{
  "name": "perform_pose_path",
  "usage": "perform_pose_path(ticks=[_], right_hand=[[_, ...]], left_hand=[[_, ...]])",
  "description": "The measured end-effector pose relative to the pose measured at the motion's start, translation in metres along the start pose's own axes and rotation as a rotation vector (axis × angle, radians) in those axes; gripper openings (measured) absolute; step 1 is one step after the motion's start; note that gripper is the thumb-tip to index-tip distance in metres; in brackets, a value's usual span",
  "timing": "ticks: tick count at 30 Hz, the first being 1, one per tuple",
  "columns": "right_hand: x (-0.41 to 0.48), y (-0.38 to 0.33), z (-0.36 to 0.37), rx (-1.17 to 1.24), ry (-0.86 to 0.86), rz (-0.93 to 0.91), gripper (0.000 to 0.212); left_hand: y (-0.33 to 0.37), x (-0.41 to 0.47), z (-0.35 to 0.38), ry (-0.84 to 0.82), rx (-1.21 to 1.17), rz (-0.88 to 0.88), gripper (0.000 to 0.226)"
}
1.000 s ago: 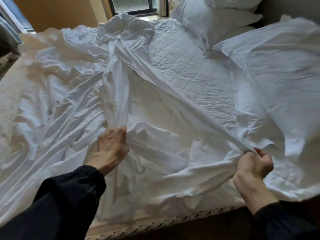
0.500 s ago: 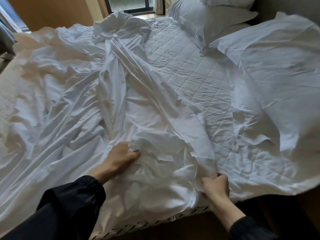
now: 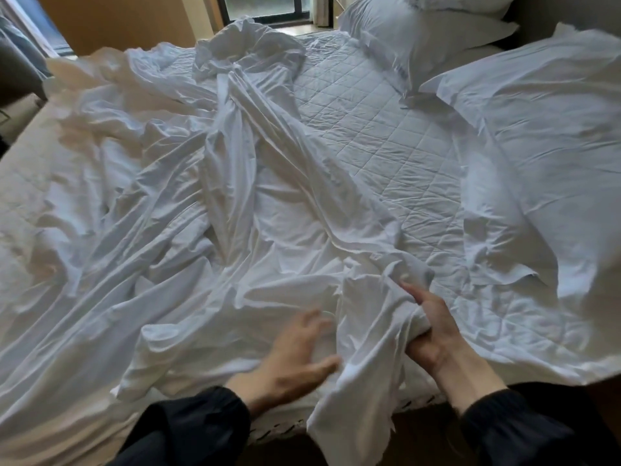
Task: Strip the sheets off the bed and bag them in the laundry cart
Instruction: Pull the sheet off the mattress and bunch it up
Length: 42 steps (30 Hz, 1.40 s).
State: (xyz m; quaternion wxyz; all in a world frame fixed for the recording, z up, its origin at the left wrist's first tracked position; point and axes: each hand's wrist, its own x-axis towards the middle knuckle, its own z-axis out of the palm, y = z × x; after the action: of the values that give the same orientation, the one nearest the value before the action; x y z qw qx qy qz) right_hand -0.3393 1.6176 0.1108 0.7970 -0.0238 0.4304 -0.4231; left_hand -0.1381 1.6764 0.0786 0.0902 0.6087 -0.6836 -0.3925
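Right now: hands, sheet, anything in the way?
Left hand open on white sheet. Right hand grips sheet fold at near edge. Quilted mattress pad half bared. Pillows at head end.

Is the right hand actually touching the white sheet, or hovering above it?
Touching. The head view shows the right hand gripping a bunched fold of the white sheet between thumb and fingers.

Bed count: two hands, two sleeves, three pillows.
Lower centre of the frame: two bare hands, the left hand point(image 3: 295, 358) and the right hand point(image 3: 433, 327), and two dark sleeves, a left sleeve point(image 3: 188, 428) and a right sleeve point(image 3: 524, 428). Upper right: three white pillows, a top pillow point(image 3: 470, 1), a lower pillow point(image 3: 420, 38) and a large pillow point(image 3: 544, 122). One quilted mattress pad point(image 3: 386, 136). One window point(image 3: 268, 8). The crumpled sheet point(image 3: 235, 213): one piece or more, unclear.
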Motion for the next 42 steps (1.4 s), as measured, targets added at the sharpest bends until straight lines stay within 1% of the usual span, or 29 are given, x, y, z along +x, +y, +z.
perform_pose_path(ticks=[1, 2, 3, 4, 5, 6, 7, 9, 11, 12, 15, 17, 18, 19, 20, 21, 22, 23, 24, 25, 27, 29, 30, 32, 34, 37, 40, 41, 42], right_hand=[[-0.001, 0.001, 0.006, 0.002, -0.029, 0.008, 0.032], [0.000, 0.003, 0.011, 0.006, -0.037, 0.002, 0.031], [0.002, 0.005, 0.015, 0.013, -0.052, -0.006, 0.031], [0.004, 0.007, 0.017, 0.022, -0.077, -0.017, 0.031], [0.006, 0.008, 0.018, 0.017, -0.109, -0.040, 0.031], [0.008, 0.007, 0.017, -0.013, -0.133, -0.080, 0.033], [0.011, 0.007, 0.016, -0.079, -0.128, -0.129, 0.034], [0.012, 0.011, 0.014, -0.255, -0.065, -0.209, 0.034], [0.012, 0.022, 0.012, -0.486, 0.002, -0.250, 0.032], [0.011, 0.031, 0.011, -0.639, 0.007, -0.259, 0.037], [0.008, 0.054, 0.009, -1.208, -0.061, -0.319, 0.065], [0.008, 0.071, 0.008, -1.610, -0.055, -0.372, 0.084], [0.005, 0.079, 0.010, -1.757, -0.032, -0.396, 0.085], [0.002, 0.087, 0.012, -1.855, -0.010, -0.441, 0.079], [0.000, 0.094, 0.011, -1.879, -0.008, -0.525, 0.065], [-0.003, 0.098, 0.013, -1.810, -0.009, -0.655, 0.042], [-0.005, 0.099, 0.013, -1.669, -0.010, -0.742, 0.019], [-0.005, 0.098, 0.012, -1.525, 0.018, -0.786, 0.024], [-0.002, 0.096, 0.012, -1.400, 0.052, -0.748, 0.034], [-0.001, 0.091, 0.014, -1.259, 0.052, -0.670, 0.038], [-0.001, 0.083, 0.021, -0.946, 0.001, -0.485, 0.034], [0.003, 0.077, 0.026, -0.736, -0.037, -0.357, 0.036], [0.005, 0.075, 0.027, -0.692, -0.036, -0.324, 0.039], [0.008, 0.073, 0.029, -0.649, -0.058, -0.275, 0.046], [0.008, 0.073, 0.032, -0.603, -0.113, -0.227, 0.049], [0.008, 0.073, 0.034, -0.547, -0.131, -0.197, 0.042], [0.009, 0.072, 0.037, -0.523, -0.129, -0.196, 0.032], [0.009, 0.073, 0.039, -0.514, -0.119, -0.202, 0.028], [0.010, 0.075, 0.043, -0.519, -0.110, -0.207, 0.026]], left_hand=[[0.020, -0.003, 0.009, -0.098, -0.335, -0.002, 0.080], [0.034, -0.004, 0.018, -0.145, -0.537, 0.026, 0.080], [0.043, -0.003, 0.026, -0.118, -0.595, 0.106, 0.073], [0.045, 0.001, 0.033, -0.032, -0.561, 0.174, 0.059], [0.045, 0.004, 0.036, 0.076, -0.542, 0.186, 0.043], [0.042, 0.007, 0.035, 0.162, -0.581, 0.138, 0.030], [0.039, 0.010, 0.031, 0.213, -0.690, 0.059, 0.024], [0.032, 0.017, 0.018, 0.210, -0.989, -0.130, 0.023], [0.026, 0.023, 0.003, 0.138, -1.294, -0.288, 0.024], [0.023, 0.024, -0.005, 0.120, -1.378, -0.347, 0.026], [0.018, 0.026, -0.023, 0.054, -1.542, -0.421, 0.049], [0.023, 0.024, -0.029, 0.042, -1.619, -0.419, 0.054], [0.025, 0.025, -0.029, 0.057, -1.626, -0.413, 0.054], [0.027, 0.026, -0.028, 0.080, -1.628, -0.409, 0.054], [0.029, 0.028, -0.029, 0.120, -1.620, -0.411, 0.054], [0.029, 0.031, -0.030, 0.162, -1.623, -0.410, 0.054], [0.026, 0.034, -0.032, 0.199, -1.621, -0.411, 0.053], [0.025, 0.037, -0.036, 0.240, -1.595, -0.424, 0.050], [0.021, 0.041, -0.037, 0.291, -1.520, -0.462, 0.045], [0.017, 0.043, -0.040, 0.331, -1.408, -0.507, 0.037], [0.010, 0.045, -0.044, 0.381, -1.141, -0.562, 0.023], [0.003, 0.045, -0.050, 0.444, -0.998, -0.541, 0.019], [0.001, 0.045, -0.052, 0.470, -0.992, -0.533, 0.016], [0.001, 0.046, -0.057, 0.482, -1.065, -0.534, 0.013], [0.002, 0.047, -0.060, 0.458, -1.161, -0.505, 0.018], [-0.004, 0.042, -0.069, 0.410, -1.230, -0.432, 0.014], [-0.015, 0.030, -0.080, 0.374, -1.171, -0.384, 0.009], [-0.015, 0.024, -0.083, 0.324, -1.124, -0.367, 0.010], [-0.012, 0.017, -0.084, 0.253, -1.051, -0.353, 0.016]])
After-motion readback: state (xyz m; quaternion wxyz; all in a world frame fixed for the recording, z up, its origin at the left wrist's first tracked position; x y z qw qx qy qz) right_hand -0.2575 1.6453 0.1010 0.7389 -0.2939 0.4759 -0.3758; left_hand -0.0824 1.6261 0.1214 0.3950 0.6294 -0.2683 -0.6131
